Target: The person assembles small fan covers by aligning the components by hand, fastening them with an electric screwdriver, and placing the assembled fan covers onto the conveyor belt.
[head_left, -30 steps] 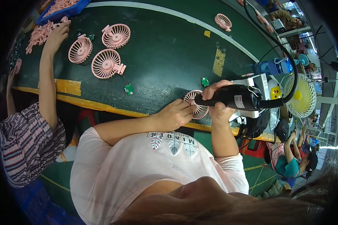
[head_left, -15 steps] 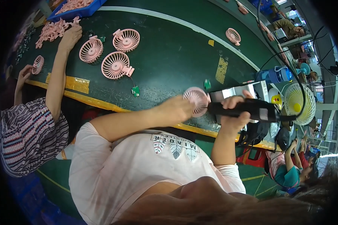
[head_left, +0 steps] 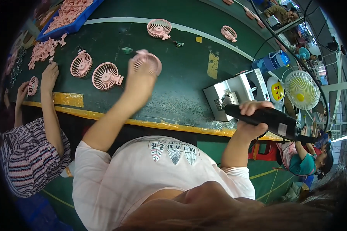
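My left hand (head_left: 139,87) is reaching over the bench, its fingers closed on a round pink slatted fan housing (head_left: 153,64). Both are blurred by motion, and a small green circuit board (head_left: 127,50) shows as a smear beside them. In my right hand (head_left: 254,117) is a black corded electric screwdriver (head_left: 275,124), with fingers and thumb wrapped round its body. The screwdriver's front end meets a metal box-shaped machine, probably a screw feeder (head_left: 239,87). More pink fan housings lie left of my left hand (head_left: 106,76) and beyond it (head_left: 159,28).
To the left, a co-worker's hand (head_left: 49,77) is by a heap of pink parts (head_left: 42,51), near a blue bin (head_left: 71,27). A blue bottle (head_left: 271,61) and a white desk fan (head_left: 302,90) stand right. Yellow tape lines the bench's front edge (head_left: 181,127).
My left hand has moved left and away from the screwdriver. A housing now lies at the far middle, and one left of it is off the bench. The screwdriver has come to the metal machine.
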A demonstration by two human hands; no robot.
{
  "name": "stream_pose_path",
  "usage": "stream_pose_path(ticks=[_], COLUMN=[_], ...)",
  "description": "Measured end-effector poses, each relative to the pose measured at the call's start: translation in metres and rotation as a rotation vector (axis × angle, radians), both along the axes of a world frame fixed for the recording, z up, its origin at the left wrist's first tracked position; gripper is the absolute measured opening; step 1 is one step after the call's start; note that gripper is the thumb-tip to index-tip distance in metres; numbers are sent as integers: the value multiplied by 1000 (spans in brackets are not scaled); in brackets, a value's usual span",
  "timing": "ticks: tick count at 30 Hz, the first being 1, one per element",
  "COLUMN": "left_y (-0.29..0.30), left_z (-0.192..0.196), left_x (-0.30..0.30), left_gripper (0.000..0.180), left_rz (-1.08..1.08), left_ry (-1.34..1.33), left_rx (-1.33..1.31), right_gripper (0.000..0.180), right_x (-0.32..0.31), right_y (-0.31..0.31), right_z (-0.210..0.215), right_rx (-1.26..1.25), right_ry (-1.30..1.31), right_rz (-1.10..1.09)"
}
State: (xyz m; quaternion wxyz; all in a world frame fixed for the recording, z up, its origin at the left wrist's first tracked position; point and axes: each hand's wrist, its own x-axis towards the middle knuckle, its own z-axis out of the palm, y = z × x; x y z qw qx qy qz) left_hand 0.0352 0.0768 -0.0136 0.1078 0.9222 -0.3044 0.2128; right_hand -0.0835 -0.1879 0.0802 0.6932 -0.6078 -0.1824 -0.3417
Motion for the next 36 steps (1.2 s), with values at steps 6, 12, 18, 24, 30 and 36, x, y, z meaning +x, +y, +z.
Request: stream_pose_path(ticks=[6,12,18,24,30,36], left_y=[-51,-64,-64,-64,-65,-67], left_z=[-22,-22,-28,-26,-30,-31], left_x=[-77,-88,-87,-86,-87,-87], left_gripper=[20,17,18,12,16,13], left_rz=[-454,-564,-554,-535,-550,-565], left_ry=[132,152,261,140,222,207], left_rx=[-325,-412,-377,-388,-360,-389], right_gripper=[57,58,65,66,53,60], right_x=[7,8,1,3,10,10], right_y=[-1,-2,24,41,45,45], right_z=[8,3,-30,-39,-49,-49], right_rx=[-27,103,59,33,202,24], right_ry=[90,183,213,220,237,291], right_rz=[-60,28,94,113,305,233])
